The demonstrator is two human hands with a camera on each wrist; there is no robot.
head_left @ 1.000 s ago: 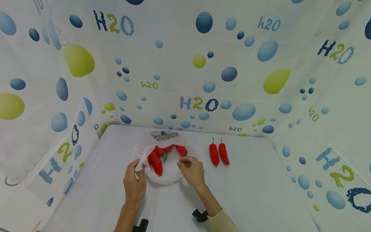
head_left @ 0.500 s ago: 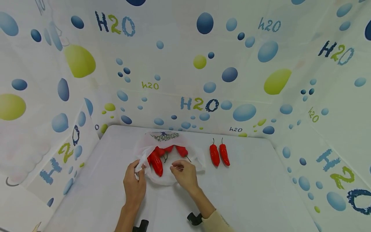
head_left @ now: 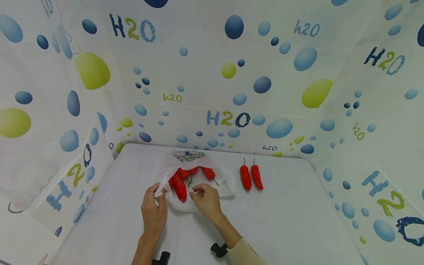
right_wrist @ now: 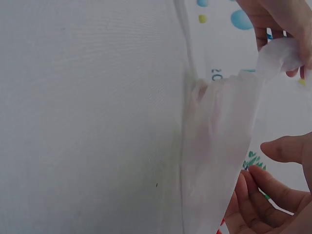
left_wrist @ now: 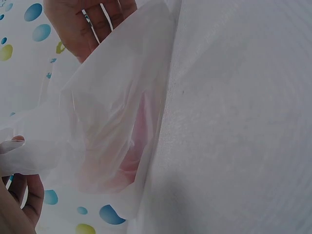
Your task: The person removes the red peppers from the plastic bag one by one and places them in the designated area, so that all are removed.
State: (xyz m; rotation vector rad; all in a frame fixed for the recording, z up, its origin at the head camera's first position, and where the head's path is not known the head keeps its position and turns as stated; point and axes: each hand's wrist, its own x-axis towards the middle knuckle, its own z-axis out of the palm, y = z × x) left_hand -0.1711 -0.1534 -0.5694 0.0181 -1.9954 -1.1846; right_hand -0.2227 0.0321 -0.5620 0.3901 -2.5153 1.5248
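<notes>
A thin white plastic bag (head_left: 228, 186) with a printed tree lies on the table, its mouth facing me. Inside show several red chili peppers (head_left: 180, 187), one (head_left: 208, 173) with its stem pointing out to the right. My left hand (head_left: 154, 208) grips the bag's left edge; the left wrist view shows the gathered plastic between thumb and fingers. Over the near side of the mouth hovers my right hand (head_left: 207, 200), its fingers loosely bent. In the right wrist view, that hand (right_wrist: 278, 195) has thumb and index finger apart with nothing between them.
Two red chili peppers (head_left: 245, 178) lie side by side to the right of the bag, stems pointing away. Behind the white table (head_left: 281, 217) hangs a white curtain (head_left: 205, 55) with blue and green spots.
My right hand has moved left across the bag's mouth, away from the right-hand pepper, whose stem has come into view. My left hand keeps its grip on the bag.
</notes>
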